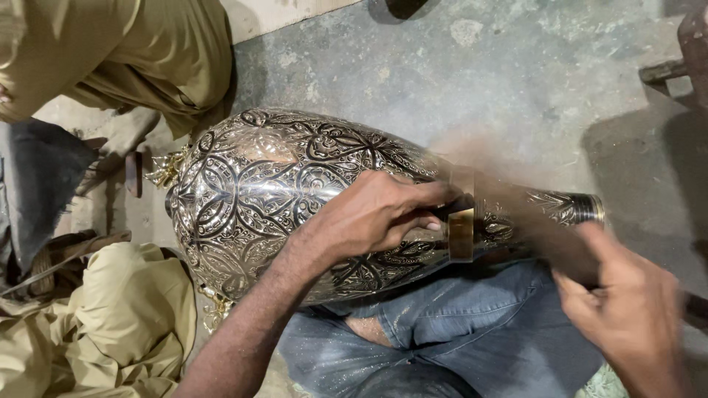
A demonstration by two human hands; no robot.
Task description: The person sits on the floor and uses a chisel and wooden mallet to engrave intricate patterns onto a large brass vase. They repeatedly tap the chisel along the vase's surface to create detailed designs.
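Silver-coloured metal, chased all over with dark floral and looping patterns, makes up the large engraved vase (295,199) that lies on its side across the person's lap, its round belly toward the left and its narrow neck pointing right. Open room lies mostly above and to the right of the neck, where the grey, stained concrete floor (479,74) is bare up to a dark wooden piece (689,51) at the right edge. On the left the belly is hemmed in closely: another person's olive-tan clothing (118,51) crowds the upper left corner, more of the same cloth (96,324) lies at the lower left, and a bare foot (129,133) rests just beside the vase's base. Below, the vase rests on the person's faded blue jeans (457,332).

A plain brass-coloured band (461,234) rings the vase where belly meets neck. The left hand (376,214) lies over the shoulder of the vase, fingers bent and closed down against the metal just beside that band. The right hand (627,309) is blurred by motion near the underside of the neck, fingers partly curled; whether it grips anything I cannot tell. The neck itself is smeared with blur, ending in a ribbed mouth (586,208).
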